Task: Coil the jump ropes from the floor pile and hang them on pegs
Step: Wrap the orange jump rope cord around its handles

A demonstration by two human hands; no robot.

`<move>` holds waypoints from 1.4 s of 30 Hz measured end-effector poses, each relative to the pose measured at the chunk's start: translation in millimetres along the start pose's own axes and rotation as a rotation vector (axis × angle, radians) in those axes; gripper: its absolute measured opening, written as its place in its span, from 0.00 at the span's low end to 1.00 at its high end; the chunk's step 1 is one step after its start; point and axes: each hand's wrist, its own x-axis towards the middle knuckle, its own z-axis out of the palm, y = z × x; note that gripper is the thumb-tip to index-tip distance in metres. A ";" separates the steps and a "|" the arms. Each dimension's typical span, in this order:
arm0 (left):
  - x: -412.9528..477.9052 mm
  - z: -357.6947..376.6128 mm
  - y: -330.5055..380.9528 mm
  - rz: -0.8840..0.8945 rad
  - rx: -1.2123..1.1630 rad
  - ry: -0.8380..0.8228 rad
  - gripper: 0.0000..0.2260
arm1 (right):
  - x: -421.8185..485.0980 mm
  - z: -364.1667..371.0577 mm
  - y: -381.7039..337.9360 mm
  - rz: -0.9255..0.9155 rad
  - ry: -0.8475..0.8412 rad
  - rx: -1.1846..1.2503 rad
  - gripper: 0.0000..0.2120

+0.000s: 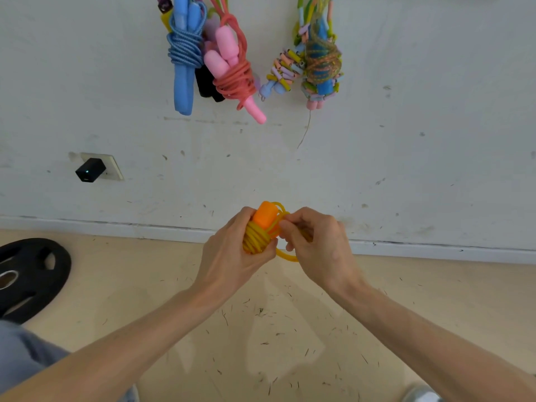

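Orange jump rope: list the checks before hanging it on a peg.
1. Coil held firm: left hand grips the wraps of the orange jump rope. Ok.
2. Handle bound in: orange handle pokes from the wraps. Ok.
3. Tail secured: right hand pinches a strand; a loose loop hangs below. Not ok.
4. Hanging loop ready: cannot tell.
5. Free peg: the wall above the hung ropes is out of frame. Cannot tell.
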 end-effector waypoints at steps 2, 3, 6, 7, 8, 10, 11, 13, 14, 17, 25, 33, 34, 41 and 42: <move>0.5 -1.1 -1.7 0.019 -0.003 0.004 0.17 | 1.2 0.0 -1.1 -0.004 -0.014 -0.009 0.03; 0.8 -1.4 -1.9 0.034 -0.002 0.005 0.17 | 1.8 -0.7 -2.4 0.013 -0.012 0.023 0.02; 3.1 -4.6 -4.8 0.064 0.001 -0.010 0.18 | 7.2 -8.2 -7.9 0.159 -0.069 0.211 0.15; 4.2 -6.1 -7.1 0.079 -0.002 -0.031 0.18 | 10.6 -13.9 -7.2 0.220 -0.143 0.286 0.21; 5.0 -7.8 -9.8 0.103 0.000 -0.058 0.18 | 14.5 -20.7 -5.4 0.269 -0.238 0.344 0.25; 4.9 -11.2 -14.7 0.157 0.020 -0.122 0.18 | 22.0 -35.5 -2.4 0.307 -0.449 0.326 0.23; 4.1 -11.9 -16.5 0.183 0.026 -0.153 0.18 | 24.6 -42.1 -1.2 0.288 -0.545 0.232 0.20; 2.6 -11.1 -19.3 0.217 0.020 -0.198 0.19 | 27.5 -51.1 2.6 0.240 -0.668 0.037 0.18; 2.2 -10.3 -20.1 0.225 0.017 -0.206 0.19 | 28.4 -52.7 3.5 0.251 -0.693 0.003 0.20; 2.8 -9.2 -20.8 0.252 0.025 -0.218 0.19 | 31.4 -52.8 5.5 0.382 -0.551 0.091 0.22; -2.2 -7.1 -19.3 0.321 0.125 -0.299 0.23 | 38.5 -48.1 15.4 0.683 -0.657 0.222 0.14; -30.7 11.6 -5.4 0.310 0.065 -0.460 0.19 | 68.6 -49.2 28.2 0.902 -0.193 0.752 0.17; -34.6 15.9 -3.2 0.276 0.029 -0.446 0.18 | 75.9 -58.4 31.8 0.911 -0.129 0.815 0.18; -30.2 19.6 -20.0 -0.074 -0.116 -0.588 0.19 | 67.6 -49.9 43.1 0.695 -0.222 0.953 0.09; -27.0 17.5 -24.9 -0.117 -0.139 -0.602 0.19 | 65.2 -46.3 39.4 0.643 -0.273 0.937 0.09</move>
